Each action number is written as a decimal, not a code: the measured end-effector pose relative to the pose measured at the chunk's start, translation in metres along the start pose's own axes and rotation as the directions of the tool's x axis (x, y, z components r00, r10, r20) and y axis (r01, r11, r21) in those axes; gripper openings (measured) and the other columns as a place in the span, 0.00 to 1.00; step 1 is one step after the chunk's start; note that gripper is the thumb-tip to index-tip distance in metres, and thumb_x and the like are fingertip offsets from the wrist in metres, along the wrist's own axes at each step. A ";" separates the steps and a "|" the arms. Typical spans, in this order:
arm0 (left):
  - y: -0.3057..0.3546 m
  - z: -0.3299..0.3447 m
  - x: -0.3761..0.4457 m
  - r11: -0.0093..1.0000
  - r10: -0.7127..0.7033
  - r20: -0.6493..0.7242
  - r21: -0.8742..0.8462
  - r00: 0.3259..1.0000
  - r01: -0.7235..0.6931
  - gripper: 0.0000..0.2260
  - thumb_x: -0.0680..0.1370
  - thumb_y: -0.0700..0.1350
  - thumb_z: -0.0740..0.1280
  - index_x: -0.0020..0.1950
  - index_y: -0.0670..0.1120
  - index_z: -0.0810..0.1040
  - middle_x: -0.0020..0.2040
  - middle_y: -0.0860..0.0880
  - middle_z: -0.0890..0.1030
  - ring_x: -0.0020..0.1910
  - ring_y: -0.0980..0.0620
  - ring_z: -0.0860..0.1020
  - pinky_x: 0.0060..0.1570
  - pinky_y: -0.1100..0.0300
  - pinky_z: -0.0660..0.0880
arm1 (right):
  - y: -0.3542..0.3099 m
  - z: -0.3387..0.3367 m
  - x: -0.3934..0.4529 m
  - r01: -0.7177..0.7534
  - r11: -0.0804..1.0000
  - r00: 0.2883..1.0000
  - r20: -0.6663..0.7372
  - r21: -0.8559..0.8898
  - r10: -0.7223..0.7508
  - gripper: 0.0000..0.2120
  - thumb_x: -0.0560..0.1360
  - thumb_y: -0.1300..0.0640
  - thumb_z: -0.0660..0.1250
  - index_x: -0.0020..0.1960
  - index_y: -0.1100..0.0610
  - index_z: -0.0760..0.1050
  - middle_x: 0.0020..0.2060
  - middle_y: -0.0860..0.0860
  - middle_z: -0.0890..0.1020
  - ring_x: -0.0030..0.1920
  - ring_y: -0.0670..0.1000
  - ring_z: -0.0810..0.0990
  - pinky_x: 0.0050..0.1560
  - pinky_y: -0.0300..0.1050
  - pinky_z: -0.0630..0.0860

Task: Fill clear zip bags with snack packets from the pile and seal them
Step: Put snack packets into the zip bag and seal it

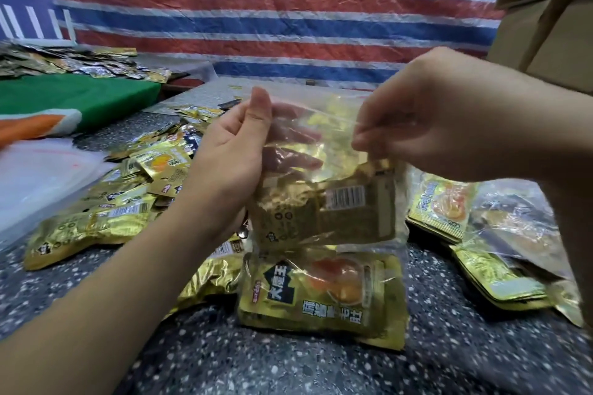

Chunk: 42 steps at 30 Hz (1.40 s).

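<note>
The clear zip bag [324, 176], upright and loaded with gold snack packets above the worktop's near edge, hangs between both hands: left hand [231, 157] grips its left mouth edge, right hand [414, 125] pinches the right.

The clear zip bag [337, 144] holds gold foil snack packets [321, 292], the lowest one printed with black-and-white characters and an orange-yellow picture, another showing a white barcode patch, and the loose pile [144, 176] to the left is the same shiny gold with orange spots. They lie on a dark surface [288, 369] speckled with white and grey flecks, near a cloth [73, 99] of green, white and orange. Behind hangs a tarp [282, 19] striped in red, white and blue, and a plain brown cardboard box [552, 9] stands at the right.
</note>
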<state>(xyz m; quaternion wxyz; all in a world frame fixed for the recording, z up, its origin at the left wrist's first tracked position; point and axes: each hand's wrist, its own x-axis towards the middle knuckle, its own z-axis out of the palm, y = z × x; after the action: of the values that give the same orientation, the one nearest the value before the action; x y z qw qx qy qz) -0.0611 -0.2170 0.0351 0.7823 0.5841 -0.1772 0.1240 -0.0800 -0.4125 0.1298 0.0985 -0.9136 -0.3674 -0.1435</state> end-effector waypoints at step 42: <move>-0.024 0.001 0.001 0.963 0.136 -0.067 0.244 0.988 -0.116 0.09 0.83 0.44 0.62 0.45 0.46 0.80 0.40 0.50 0.84 0.35 0.51 0.83 0.35 0.63 0.78 | 0.015 0.042 0.027 -0.183 0.959 0.975 -0.088 0.218 0.206 0.08 0.79 0.52 0.67 0.44 0.54 0.81 0.36 0.49 0.82 0.38 0.50 0.80 0.41 0.49 0.76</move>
<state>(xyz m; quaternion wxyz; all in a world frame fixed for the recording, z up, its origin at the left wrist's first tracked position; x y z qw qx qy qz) -0.0511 -0.2251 0.0151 0.7033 0.6561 -0.1650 0.2183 -0.0432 -0.3938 0.0982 0.2274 -0.9207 -0.2827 -0.1440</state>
